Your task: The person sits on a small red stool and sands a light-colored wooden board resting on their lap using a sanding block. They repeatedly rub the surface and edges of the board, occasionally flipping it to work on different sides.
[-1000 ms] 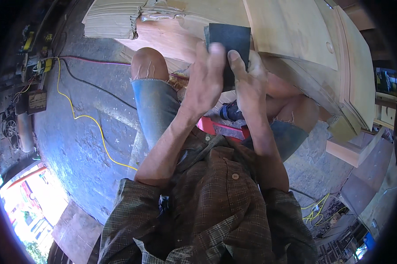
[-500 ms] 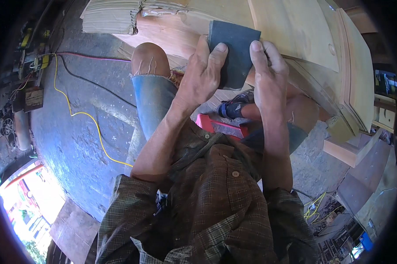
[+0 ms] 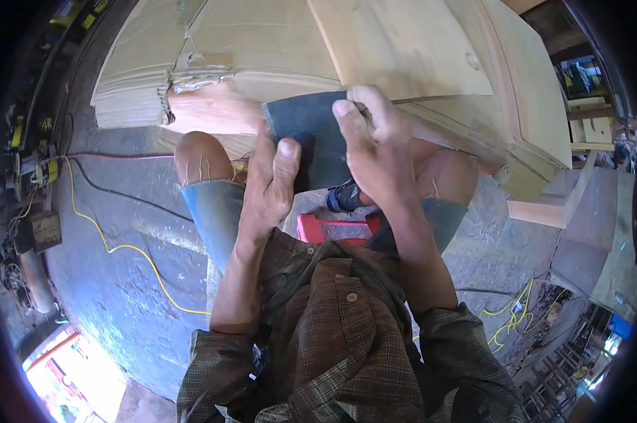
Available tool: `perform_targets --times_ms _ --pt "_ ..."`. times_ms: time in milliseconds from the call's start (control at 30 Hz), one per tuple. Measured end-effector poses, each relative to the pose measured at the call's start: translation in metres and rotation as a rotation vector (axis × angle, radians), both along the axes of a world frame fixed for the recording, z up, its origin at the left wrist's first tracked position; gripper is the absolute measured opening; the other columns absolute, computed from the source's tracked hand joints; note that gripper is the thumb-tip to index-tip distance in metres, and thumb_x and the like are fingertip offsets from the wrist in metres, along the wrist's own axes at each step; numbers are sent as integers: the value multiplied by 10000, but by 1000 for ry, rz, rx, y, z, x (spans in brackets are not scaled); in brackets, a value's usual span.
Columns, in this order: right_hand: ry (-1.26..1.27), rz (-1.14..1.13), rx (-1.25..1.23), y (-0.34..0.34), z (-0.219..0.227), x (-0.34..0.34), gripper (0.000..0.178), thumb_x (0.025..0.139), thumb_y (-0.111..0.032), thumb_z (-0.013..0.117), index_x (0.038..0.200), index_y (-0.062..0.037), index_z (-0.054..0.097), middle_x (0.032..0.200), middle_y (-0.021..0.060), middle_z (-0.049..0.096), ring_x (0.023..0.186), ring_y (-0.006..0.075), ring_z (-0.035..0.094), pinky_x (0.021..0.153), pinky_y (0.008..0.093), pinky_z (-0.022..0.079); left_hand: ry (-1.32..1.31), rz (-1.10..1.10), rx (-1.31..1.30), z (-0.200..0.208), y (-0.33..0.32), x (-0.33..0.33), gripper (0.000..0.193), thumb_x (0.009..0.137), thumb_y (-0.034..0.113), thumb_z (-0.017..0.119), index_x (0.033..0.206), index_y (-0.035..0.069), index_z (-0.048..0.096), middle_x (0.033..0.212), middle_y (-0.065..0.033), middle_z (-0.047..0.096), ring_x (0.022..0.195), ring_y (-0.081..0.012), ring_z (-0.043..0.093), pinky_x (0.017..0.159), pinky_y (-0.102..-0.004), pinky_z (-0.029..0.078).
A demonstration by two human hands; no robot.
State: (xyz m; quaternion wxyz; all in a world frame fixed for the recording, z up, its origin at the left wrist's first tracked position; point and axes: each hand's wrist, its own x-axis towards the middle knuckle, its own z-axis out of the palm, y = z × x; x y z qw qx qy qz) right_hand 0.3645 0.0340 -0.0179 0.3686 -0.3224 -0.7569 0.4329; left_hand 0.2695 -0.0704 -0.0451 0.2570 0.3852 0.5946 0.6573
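A dark grey sheet of sandpaper (image 3: pixel 311 137) is stretched between my two hands, above the gap between my knees. My left hand (image 3: pixel 268 180) grips its left edge, the thumb lying on the face towards me and the fingers mostly hidden behind. My right hand (image 3: pixel 378 144) pinches the upper right corner between thumb and bent fingers. Just beyond the sheet lies pale wooden panelling (image 3: pixel 403 49), with a torn layered edge (image 3: pixel 131 106) at the left. The sheet does not clearly touch the wood.
A pink-red stool (image 3: pixel 310 229) shows between my legs. Across the floor at left run a yellow cable (image 3: pixel 149 264) and a dark cable (image 3: pixel 131 194). More yellow cable (image 3: pixel 509 317) lies coiled at right, near a wooden box-like piece (image 3: pixel 537 211). Clutter lines the left wall.
The view has shifted, so the scene sits lower and further left. My right hand has turned and closed on the sheet's upper corner, and the sheet has tilted.
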Motion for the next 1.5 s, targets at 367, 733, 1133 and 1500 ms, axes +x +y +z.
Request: perform_targets --times_ms 367,733,1133,1500 --pt "694 407 -606 -22 -3 13 687 861 -316 671 1355 71 390 1161 134 569 989 125 555 845 241 455 -48 415 67 14 35 1 337 1009 326 404 1000 16 535 815 -14 523 738 -87 450 665 -241 404" --pt "520 72 -644 -28 -9 13 397 923 -271 588 1135 64 576 964 67 615 863 116 543 777 254 433 28 508 120 6 48 10 349 999 267 435 1029 -76 490 834 -137 528 792 -198 493 727 -345 430" --pt "77 92 -168 -13 7 24 303 891 -259 611 953 34 659 656 31 546 614 86 470 580 251 407 419 -225 -124 38 11 -81 175 900 157 617 999 20 663 901 -25 653 867 -109 572 810 -269 449" --pt "214 90 -706 -7 -7 21 338 887 -316 631 954 11 680 682 -32 572 587 52 447 528 244 359 497 -47 -196 33 17 -83 149 912 174 608 944 33 644 824 -15 624 854 -90 551 805 -255 441"
